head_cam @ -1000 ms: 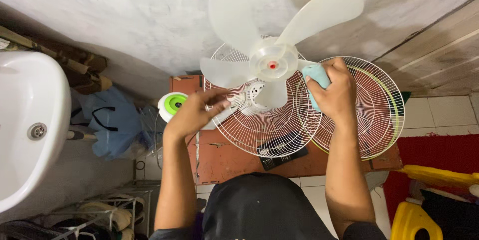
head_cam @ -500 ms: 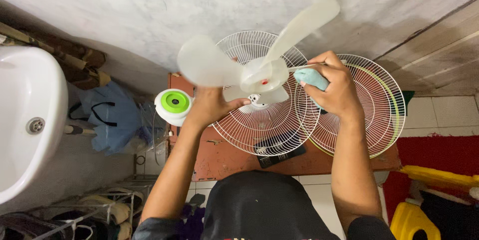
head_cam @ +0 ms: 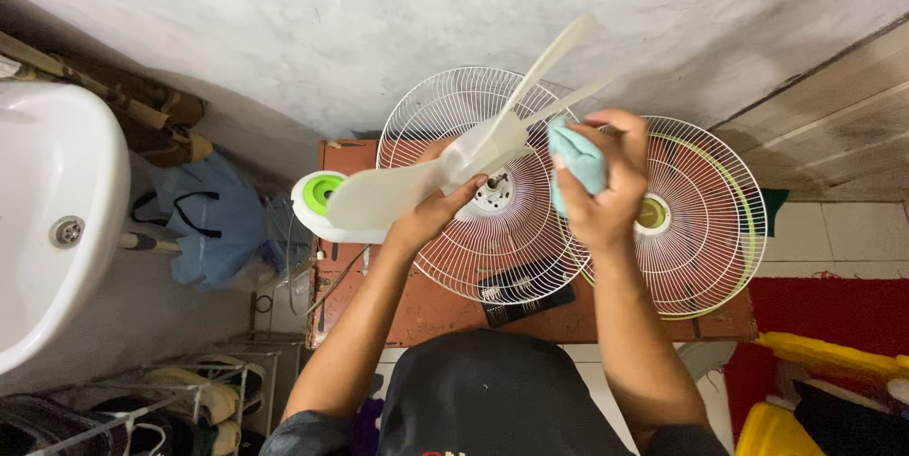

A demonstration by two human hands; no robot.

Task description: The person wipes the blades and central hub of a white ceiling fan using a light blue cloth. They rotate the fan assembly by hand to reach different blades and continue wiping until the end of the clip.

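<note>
Fingers of the left hand (head_cam: 431, 214) wrap the hub of a translucent white fan blade (head_cam: 454, 167) held edge-on at centre frame above two wire grilles (head_cam: 445, 106), while the right hand (head_cam: 601, 191), just right of it, pinches a light-blue cloth (head_cam: 576, 160) against one blade.

Rough whitewashed wall (head_cam: 284, 20) behind, stained grey in patches. Worn reddish-brown table (head_cam: 426, 309) against it. White sink (head_cam: 47, 219) at left, blue bag (head_cam: 213, 219) beside it. Wire shoe rack (head_cam: 189, 399) below. Pale tiled floor (head_cam: 852, 229), red mat (head_cam: 833, 304), yellow plastic stool (head_cam: 767, 428) at right.
</note>
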